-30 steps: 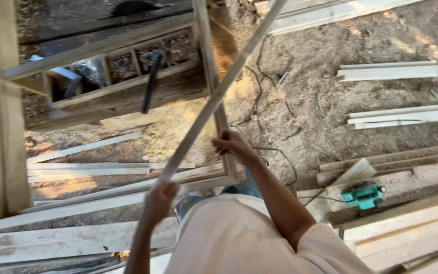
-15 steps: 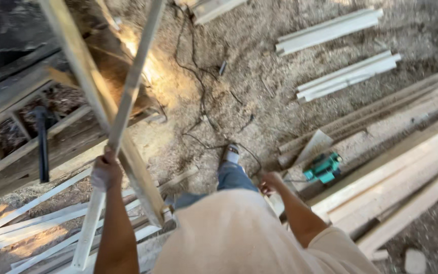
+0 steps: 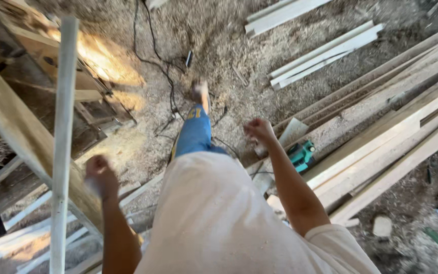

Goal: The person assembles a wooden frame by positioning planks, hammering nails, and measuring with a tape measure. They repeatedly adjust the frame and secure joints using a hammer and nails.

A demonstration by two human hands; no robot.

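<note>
Pale slat point(image 3: 63, 142) beside blurred left hand point(image 3: 101, 175); right hand point(image 3: 258, 130) fisted, empty; left grip unclear.

The floor point(image 3: 219, 45), a bare surface of earth covered throughout with sawdust and wood chips, was shown from above. Two bundles of pale wooden strips point(image 3: 325, 53) were laid side by side on it at the upper right. Long planks point(image 3: 396, 137) were stacked diagonally along the right edge, and a green power tool point(image 3: 302, 155) was set just beside their near ends. A black cable point(image 3: 153, 63) was trailed in loops across the sawdust at centre. Thin white-painted slats point(image 3: 11, 238) were spread on the floor at the lower left. A small stone point(image 3: 382, 227) was seen lying near the planks at the lower right.
</note>
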